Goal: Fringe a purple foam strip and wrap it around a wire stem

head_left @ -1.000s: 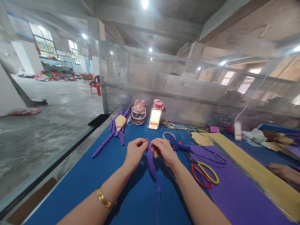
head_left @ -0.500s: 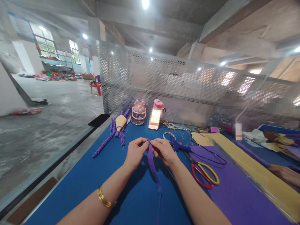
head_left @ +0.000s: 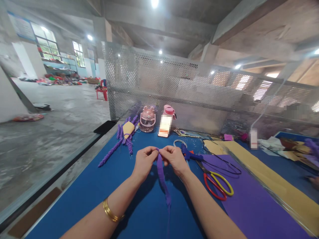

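Observation:
Between my two hands a narrow purple strip [head_left: 161, 172], seemingly paper or cloth, is pinched at its top end and hangs down over the blue table [head_left: 104, 196]. My left hand [head_left: 146, 161] grips it between thumb and forefinger. From the other side my right hand [head_left: 175, 161] pinches the same end, its fingertips almost meeting the left ones. Just right of my right hand lies a dark blue glue gun [head_left: 191, 155] with a black cord. Scissors [head_left: 216, 186] with one red and one yellow handle rest on a purple sheet [head_left: 245, 192].
Purple flower stems [head_left: 111, 156] with a tan piece [head_left: 128, 129] lie at the back left. A pink clear bottle [head_left: 148, 119] and a lit phone [head_left: 164, 126] stand before a perforated metal screen [head_left: 211, 103]. Another person's hand [head_left: 314, 182] shows at the right edge.
My hands keep their pinch on the purple strip, with hardly any movement. At the far right the other person's hand has shifted toward the frame edge, and their long purple piece has moved away.

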A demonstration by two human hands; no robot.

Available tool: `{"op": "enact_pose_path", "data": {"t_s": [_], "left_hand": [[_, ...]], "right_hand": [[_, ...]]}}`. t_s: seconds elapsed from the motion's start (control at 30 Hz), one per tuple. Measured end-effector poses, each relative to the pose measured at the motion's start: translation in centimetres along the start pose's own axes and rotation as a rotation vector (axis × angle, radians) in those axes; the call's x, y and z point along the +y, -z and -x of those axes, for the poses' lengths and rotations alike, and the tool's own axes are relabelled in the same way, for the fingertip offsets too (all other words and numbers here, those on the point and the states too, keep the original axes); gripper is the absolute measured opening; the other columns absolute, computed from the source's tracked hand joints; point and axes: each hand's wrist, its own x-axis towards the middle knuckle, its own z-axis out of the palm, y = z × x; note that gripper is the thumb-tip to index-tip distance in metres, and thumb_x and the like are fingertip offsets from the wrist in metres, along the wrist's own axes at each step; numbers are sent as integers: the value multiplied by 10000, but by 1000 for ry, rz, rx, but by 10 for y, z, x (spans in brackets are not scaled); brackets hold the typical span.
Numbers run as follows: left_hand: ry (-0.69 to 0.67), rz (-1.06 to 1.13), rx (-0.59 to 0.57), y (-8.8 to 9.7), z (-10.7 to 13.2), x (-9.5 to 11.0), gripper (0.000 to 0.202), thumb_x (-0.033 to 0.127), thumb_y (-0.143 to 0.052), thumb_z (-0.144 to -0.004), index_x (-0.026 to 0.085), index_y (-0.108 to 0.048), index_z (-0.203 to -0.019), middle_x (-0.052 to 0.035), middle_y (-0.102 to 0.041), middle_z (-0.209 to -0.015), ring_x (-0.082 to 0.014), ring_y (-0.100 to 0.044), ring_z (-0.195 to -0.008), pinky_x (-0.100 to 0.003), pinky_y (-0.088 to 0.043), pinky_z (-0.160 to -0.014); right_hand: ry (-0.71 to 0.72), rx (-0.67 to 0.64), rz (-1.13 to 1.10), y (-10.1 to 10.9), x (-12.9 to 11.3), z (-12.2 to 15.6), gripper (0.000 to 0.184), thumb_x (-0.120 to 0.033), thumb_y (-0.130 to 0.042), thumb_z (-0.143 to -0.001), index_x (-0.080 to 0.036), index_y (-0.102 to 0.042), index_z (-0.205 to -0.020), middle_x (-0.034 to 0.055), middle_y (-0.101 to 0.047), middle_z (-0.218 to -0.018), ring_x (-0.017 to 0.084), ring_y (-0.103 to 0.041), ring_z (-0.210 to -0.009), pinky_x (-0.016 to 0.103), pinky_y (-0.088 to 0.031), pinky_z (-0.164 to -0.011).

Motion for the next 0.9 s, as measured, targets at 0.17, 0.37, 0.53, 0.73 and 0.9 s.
{"op": "enact_pose_path", "data": {"t_s": [0.17, 0.37, 0.53, 0.73, 0.9], "left_hand": [[53, -2, 27, -1, 1, 4, 117, 210, -566, -630, 129, -587, -549, 52, -476, -441, -75, -406, -454, -195, -326, -473], [69, 38, 32, -1, 1, 3, 161, 234, -580, -630, 135, -564, -504, 52, -465, -426, -77, -400, -453, -199, -323, -475], [106, 104, 30, -2, 0, 0, 184, 295, -645, -616, 128, -613, -547, 43, -486, -450, -79, -420, -465, -204, -342, -489], [149, 188, -1, 1, -3, -8, 233, 344, -699, -592, 116, -657, -612, 15, -537, -491, -86, -459, -485, -216, -378, -516], [132, 210, -40, 0, -2, -5, 204, 322, -674, -630, 118, -661, -636, -22, -614, -567, -103, -505, -526, -228, -410, -548]], "right_hand": [[32, 18, 43, -2, -2, 1, 303, -401, -673, -651, -154, -529, -549, -51, -528, -441, 58, -445, -344, 165, -322, -333], [55, 34, 77, -1, -1, 2, 292, -386, -667, -653, -159, -517, -549, -57, -519, -442, 63, -446, -344, 170, -330, -332], [76, 40, 97, -1, -1, 1, 250, -343, -657, -652, -165, -514, -549, -62, -513, -435, 70, -455, -344, 175, -337, -341], [78, 58, 95, -1, -5, 2, 221, -321, -641, -639, -170, -518, -534, -60, -517, -433, 74, -454, -347, 180, -338, -347], [22, 35, 36, 1, -7, 2, 180, -290, -592, -650, -163, -534, -537, -44, -548, -465, 67, -457, -355, 174, -347, -364]]}}
